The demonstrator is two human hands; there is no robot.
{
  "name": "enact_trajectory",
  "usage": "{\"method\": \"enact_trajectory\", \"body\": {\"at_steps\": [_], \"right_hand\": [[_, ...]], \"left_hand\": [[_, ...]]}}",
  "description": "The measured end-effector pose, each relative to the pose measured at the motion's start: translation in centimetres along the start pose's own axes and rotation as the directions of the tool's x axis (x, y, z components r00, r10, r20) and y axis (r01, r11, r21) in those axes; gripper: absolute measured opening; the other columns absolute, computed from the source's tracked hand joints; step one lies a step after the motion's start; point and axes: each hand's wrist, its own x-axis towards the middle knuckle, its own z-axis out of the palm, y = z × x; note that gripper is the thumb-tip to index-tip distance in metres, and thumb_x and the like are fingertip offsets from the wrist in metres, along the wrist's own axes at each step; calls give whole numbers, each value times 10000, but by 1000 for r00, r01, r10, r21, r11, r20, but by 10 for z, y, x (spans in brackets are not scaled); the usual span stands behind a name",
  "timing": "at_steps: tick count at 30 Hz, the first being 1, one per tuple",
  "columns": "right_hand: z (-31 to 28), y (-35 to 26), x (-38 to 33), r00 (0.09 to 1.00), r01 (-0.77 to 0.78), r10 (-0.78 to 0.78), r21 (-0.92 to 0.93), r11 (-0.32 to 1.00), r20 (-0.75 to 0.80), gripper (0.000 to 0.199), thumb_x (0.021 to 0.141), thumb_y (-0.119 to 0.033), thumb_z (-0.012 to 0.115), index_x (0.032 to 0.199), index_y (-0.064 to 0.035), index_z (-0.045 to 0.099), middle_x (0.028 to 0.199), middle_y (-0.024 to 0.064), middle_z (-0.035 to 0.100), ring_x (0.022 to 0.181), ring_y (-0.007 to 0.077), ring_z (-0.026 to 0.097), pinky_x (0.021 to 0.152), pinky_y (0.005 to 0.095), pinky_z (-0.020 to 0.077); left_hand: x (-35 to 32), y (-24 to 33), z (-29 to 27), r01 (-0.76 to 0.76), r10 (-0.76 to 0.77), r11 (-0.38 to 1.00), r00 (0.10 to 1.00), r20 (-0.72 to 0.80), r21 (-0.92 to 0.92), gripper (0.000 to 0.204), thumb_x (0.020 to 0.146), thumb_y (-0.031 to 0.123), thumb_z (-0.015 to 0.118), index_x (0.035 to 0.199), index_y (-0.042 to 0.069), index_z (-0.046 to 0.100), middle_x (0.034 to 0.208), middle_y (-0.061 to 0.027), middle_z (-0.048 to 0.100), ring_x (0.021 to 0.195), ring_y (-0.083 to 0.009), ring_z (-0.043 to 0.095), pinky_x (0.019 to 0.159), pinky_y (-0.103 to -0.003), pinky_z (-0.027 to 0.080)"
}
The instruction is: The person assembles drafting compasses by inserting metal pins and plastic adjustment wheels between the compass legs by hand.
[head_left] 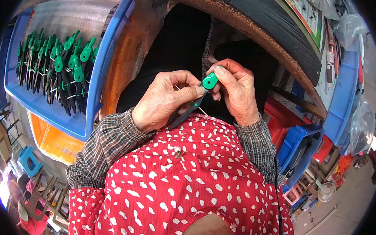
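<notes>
Pinching: my right hand (238, 90) has thumb and fingertips pressed on the green round head (210, 81) of a drawing compass (191, 104), held up in front of my chest
Left grip: my left hand (163, 101) is curled shut around the dark legs of the compass, thumb lying along them toward the head
Where it sits: the compass is off any surface, between both hands, head up and to the right, legs slanting down to the left, a thin metal point showing below my left palm
Doing it well: I judge the legs should stay steady in the left grip while the right works the head squarely, with fingers kept off the point
Close by: my checked cuffs and red white-spotted apron (179, 191) lie just under the hands
Further left: a blue tray (90, 106) holds rows of like compasses (60, 69), green heads up, well apart from my hands
Further right: the bench edge (274, 47) curves past, with blue and red crates (301, 140) beneath it
</notes>
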Motion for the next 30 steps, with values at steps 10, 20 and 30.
{"method": "enact_trajectory", "body": {"at_steps": [10,20,30], "right_hand": [[2,-23,-8,1000,-9,9,-31,999,-7,207,941,-188,576,1001,1,635,729,-2,608,569,35,539,520,184,459],[-32,-110,-45,859,326,-501,-641,694,-106,148,840,-50,677,968,16,644,722,46,615,632,69,571,568,224,458],[-93,-149,-28,655,276,-720,-814,512,-230,82,826,-17,658,895,28,659,754,64,633,601,87,554,536,236,432]], "left_hand": [[-7,16,14,-79,89,976,995,-40,205,153,877,128,627,923,-17,631,690,12,564,564,-44,477,495,-208,375],[-16,36,36,-262,269,942,963,-6,209,92,886,88,624,922,5,608,667,25,555,513,-24,433,456,-182,336],[-12,40,43,-274,280,928,960,12,252,66,877,70,628,915,17,618,673,30,560,536,-27,451,486,-184,358]]}}
